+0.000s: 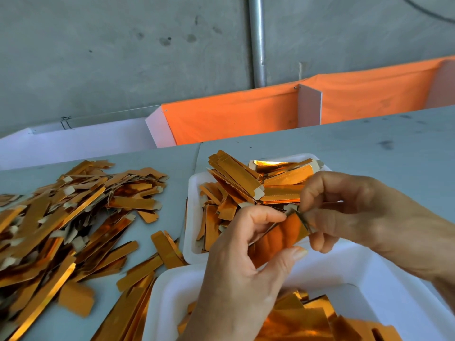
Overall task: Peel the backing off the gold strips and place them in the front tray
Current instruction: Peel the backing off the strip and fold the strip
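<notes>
Grey table [369, 148] bears trays [194, 207], gold strips [73, 217].

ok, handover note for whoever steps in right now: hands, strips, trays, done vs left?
Left hand: holds the lower part of one gold strip above the gap between the two trays.
Right hand: pinches the strip's top end, where the backing appears to be starting to lift; peel not finished.
Front tray: already holds a layer of gold strips.
Rear tray: heaped with gold strips.
Loose pile: many gold strips spread on the table to the left.
Left: finish this peel, drop the strip in the front tray, then keep going through the remaining stock.
</notes>
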The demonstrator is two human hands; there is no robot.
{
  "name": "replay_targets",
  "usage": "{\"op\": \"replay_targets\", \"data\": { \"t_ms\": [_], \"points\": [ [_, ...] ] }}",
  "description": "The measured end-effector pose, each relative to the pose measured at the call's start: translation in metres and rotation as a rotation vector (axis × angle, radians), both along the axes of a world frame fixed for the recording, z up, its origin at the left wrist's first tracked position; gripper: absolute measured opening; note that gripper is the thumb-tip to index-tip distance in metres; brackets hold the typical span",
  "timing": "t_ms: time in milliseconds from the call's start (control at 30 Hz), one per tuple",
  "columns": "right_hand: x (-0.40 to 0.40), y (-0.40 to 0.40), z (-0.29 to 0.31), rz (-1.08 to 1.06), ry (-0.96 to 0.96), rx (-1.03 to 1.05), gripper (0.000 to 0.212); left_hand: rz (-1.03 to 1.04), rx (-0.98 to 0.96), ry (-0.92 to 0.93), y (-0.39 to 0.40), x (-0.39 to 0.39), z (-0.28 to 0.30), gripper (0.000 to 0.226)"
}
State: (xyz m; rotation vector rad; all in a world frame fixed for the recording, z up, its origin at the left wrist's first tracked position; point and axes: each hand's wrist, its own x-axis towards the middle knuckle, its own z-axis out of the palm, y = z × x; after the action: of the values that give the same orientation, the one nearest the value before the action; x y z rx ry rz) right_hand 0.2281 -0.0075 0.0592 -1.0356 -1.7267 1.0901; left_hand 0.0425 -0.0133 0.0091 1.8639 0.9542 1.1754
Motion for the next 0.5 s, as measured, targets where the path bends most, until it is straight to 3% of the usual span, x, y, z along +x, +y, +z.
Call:
{"op": "replay_targets", "data": {
  "t_ms": [133, 233, 333, 500],
  "points": [
    [-0.0030, 0.0005, -0.0034, -0.059, -0.066, 0.026, 0.018, 0.072, 0.001, 0.060, 0.0013, 0.0006, -0.0012, 0.041],
    [-0.0052, -0.0031, -0.0010, -0.084, -0.094, 0.031, 0.003, 0.116, 0.011, 0.109, 0.0017, 0.0008, -0.0025, 0.043],
    [-0.0060, -0.0045, -0.0008, -0.123, -0.212, 0.122, 0.029, 0.165, 0.044, 0.162, 0.0014, 0.0015, -0.0030, 0.046],
    [-0.0112, -0.0045, 0.0011, -0.227, -0.371, 0.235, 0.021, 0.238, 0.127, 0.247, 0.0002, 0.0034, -0.0032, 0.046]
  ]
}}
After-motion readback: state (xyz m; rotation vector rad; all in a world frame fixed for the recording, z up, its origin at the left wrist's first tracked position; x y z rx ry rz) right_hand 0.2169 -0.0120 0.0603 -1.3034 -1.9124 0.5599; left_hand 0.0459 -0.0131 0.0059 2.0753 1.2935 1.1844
